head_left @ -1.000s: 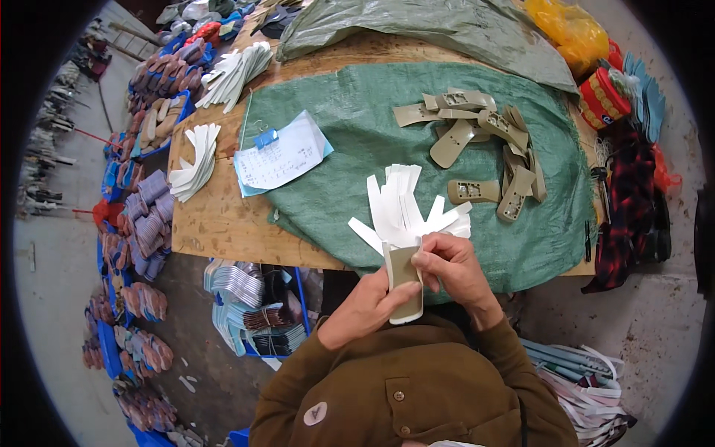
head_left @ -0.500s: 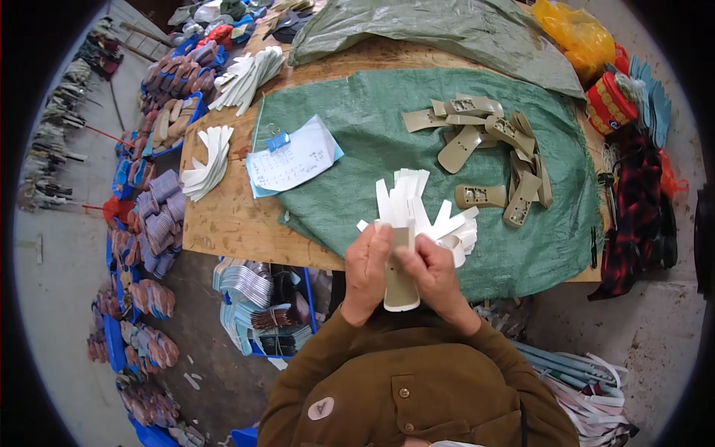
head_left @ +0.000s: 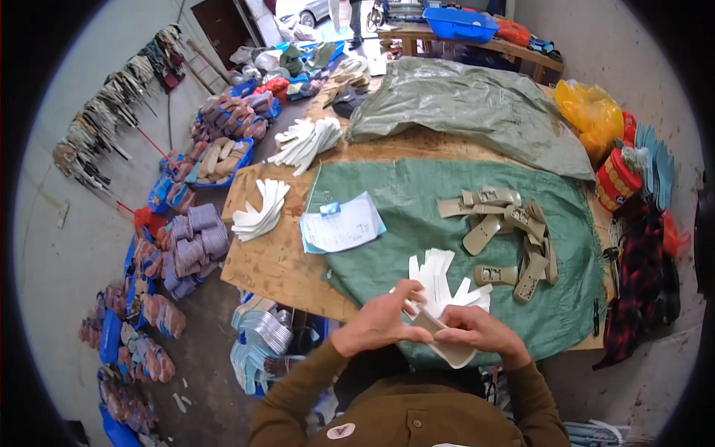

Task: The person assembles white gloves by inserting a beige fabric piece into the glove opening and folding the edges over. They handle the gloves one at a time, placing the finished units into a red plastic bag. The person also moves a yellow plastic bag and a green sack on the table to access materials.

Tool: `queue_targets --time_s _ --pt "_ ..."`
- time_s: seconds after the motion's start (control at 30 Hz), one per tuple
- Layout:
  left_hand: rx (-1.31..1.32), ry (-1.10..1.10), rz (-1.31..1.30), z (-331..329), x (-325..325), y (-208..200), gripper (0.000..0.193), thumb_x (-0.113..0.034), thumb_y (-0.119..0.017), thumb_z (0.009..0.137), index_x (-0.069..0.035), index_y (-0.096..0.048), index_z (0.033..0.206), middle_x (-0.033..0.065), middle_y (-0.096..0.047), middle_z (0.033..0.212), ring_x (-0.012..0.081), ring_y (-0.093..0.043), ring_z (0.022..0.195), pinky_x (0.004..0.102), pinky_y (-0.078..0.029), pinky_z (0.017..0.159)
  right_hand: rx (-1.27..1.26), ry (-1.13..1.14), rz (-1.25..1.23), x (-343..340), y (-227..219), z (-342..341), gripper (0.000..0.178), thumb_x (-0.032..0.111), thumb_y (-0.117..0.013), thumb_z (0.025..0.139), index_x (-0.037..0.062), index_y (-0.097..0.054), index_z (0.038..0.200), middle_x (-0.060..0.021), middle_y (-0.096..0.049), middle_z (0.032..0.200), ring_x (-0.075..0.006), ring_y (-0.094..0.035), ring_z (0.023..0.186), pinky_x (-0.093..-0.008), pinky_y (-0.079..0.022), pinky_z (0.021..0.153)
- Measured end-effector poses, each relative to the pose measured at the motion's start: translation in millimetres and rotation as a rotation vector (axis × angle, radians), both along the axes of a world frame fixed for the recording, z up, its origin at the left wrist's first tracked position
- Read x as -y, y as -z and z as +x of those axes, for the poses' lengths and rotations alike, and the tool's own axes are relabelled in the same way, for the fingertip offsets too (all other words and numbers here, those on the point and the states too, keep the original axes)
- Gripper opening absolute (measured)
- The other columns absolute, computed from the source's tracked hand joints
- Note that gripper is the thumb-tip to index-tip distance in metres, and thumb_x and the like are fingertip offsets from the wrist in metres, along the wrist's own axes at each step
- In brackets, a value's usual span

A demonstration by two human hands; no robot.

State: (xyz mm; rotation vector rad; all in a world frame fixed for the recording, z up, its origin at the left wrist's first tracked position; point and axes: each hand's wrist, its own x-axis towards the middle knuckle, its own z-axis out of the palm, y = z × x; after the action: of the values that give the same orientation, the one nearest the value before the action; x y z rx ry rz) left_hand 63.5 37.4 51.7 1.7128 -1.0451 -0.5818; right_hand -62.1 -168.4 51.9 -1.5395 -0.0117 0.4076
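Observation:
Between my two hands, above the sheet's near edge, is a khaki, sole-shaped piece (head_left: 456,356) with a pale rim, its rounded end tilted toward me. My left hand (head_left: 378,322) grips its far end, fingers curled and thumb on the near side. My right hand (head_left: 488,332) is closed on its right side, with the thumb pressed on the surface. Just beyond my fingers lies a fanned heap of white strips (head_left: 436,277), partly hidden by my hands. Several similar khaki pieces (head_left: 482,234), some with holes at one end, lie piled farther right.
A green woven sheet (head_left: 395,201) covers much of the wooden table (head_left: 294,281). Clipped papers (head_left: 342,227) and bundles of white strips (head_left: 261,210) lie left. A red tub (head_left: 618,179) and yellow bag (head_left: 590,123) stand right. Floor bins (head_left: 223,160) hold bundled soles.
The view has tilted up, showing more of the room. My left hand has turned, its fingers now over the piece's far end; the piece has swung so its near end points to the right.

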Motion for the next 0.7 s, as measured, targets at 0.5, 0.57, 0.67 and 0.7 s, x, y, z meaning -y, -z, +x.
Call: queue_targets --time_s 0.5,0.57,0.67,0.7 --pt "-0.744 0.032 0.051 -22.8 -12.8 -0.9 0.017 -0.016 -0.065 0.094 -0.002 -0.059 0.101 0.0037 -0.064 0.074 0.0055 -0.058 0.053 0.0177 -0.042 0.042 0.118 0.084 0.155 -10.5 15.8 0.6 0.018 0.022 -0.061 0.097 0.0087 -0.048 0.097 0.0033 -0.054 0.085 -0.0028 -0.052 0.068 -0.0177 -0.04 0.055" --pt "-0.781 -0.051 -0.024 -24.9 -11.5 -3.1 0.016 -0.015 -0.065 0.094 -0.002 -0.059 0.1 0.004 -0.064 0.073 0.0059 -0.057 0.051 0.0178 -0.042 0.041 0.033 0.194 0.387 -10.9 11.7 2.6 0.019 0.023 -0.061 0.097 0.0089 -0.048 0.098 0.0016 -0.056 0.083 -0.0043 -0.054 0.061 -0.0186 -0.041 0.046" --pt "-0.722 -0.179 -0.07 -30.1 -10.1 -0.6 0.016 -0.017 -0.065 0.094 -0.003 -0.057 0.099 0.0043 -0.064 0.072 0.0053 -0.055 0.05 0.0181 -0.04 0.041 -0.083 0.318 0.469 -17.3 4.7 8.8 0.021 0.027 -0.058 0.098 0.0094 -0.048 0.099 -0.0014 -0.058 0.079 -0.0065 -0.056 0.05 -0.0207 -0.043 0.034" --pt "-0.688 -0.216 -0.075 -34.2 -8.1 1.7 0.017 -0.018 -0.065 0.095 -0.004 -0.057 0.098 0.0044 -0.064 0.072 0.0049 -0.054 0.05 0.0183 -0.04 0.041 -0.065 0.291 0.375 -14.4 9.9 13.1 0.021 0.028 -0.058 0.098 0.0096 -0.048 0.099 -0.0016 -0.058 0.078 -0.0064 -0.056 0.05 -0.0208 -0.044 0.035"
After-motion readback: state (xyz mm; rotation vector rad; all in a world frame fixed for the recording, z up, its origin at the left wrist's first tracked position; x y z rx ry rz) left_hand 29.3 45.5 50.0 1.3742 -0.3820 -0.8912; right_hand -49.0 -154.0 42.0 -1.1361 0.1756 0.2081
